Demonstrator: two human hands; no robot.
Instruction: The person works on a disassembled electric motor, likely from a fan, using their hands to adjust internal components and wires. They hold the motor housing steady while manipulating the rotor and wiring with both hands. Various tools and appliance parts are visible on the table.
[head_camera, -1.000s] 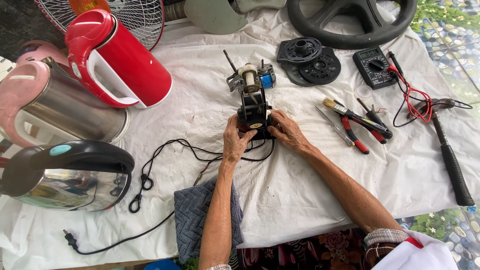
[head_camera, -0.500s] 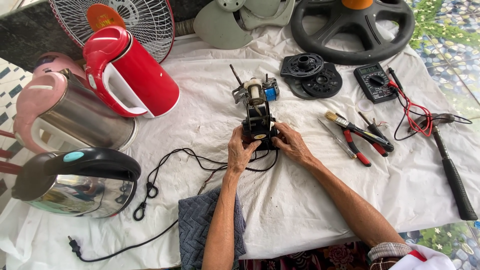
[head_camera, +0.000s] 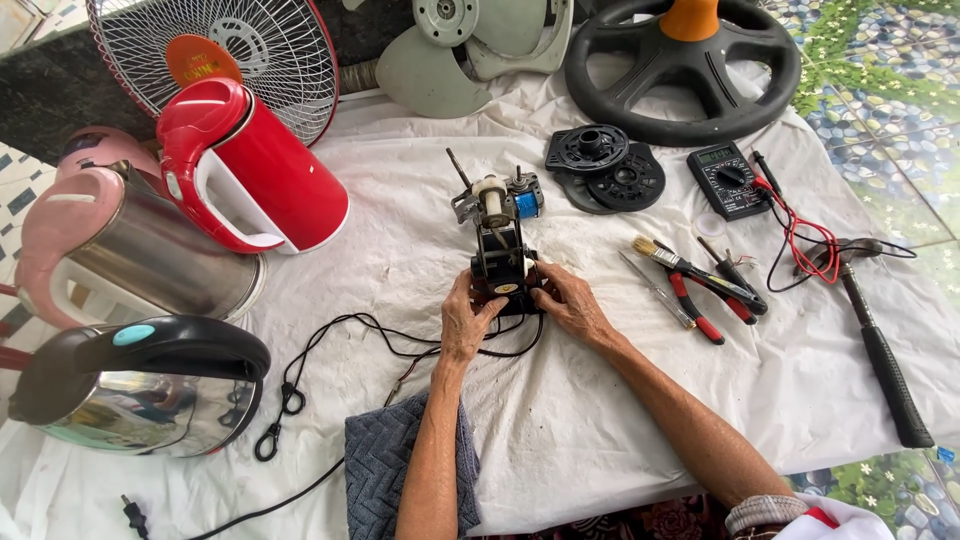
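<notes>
Head view: kettles (head_camera: 250, 175) beside fan motor (head_camera: 497, 235)

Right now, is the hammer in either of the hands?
No, the hammer lies on the white cloth at the right, while both hands hold the small motor.

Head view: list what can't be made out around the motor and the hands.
- Motor: its lower end, hidden by the left hand and right hand that grip it.
- Fingertips of both hands: tucked against the motor, so the exact grip is unclear.
- Cord: the end at the motor is hidden under the hands.
- Multimeter: display too small to read.
- Black kettle: cut off by the left edge.
</notes>
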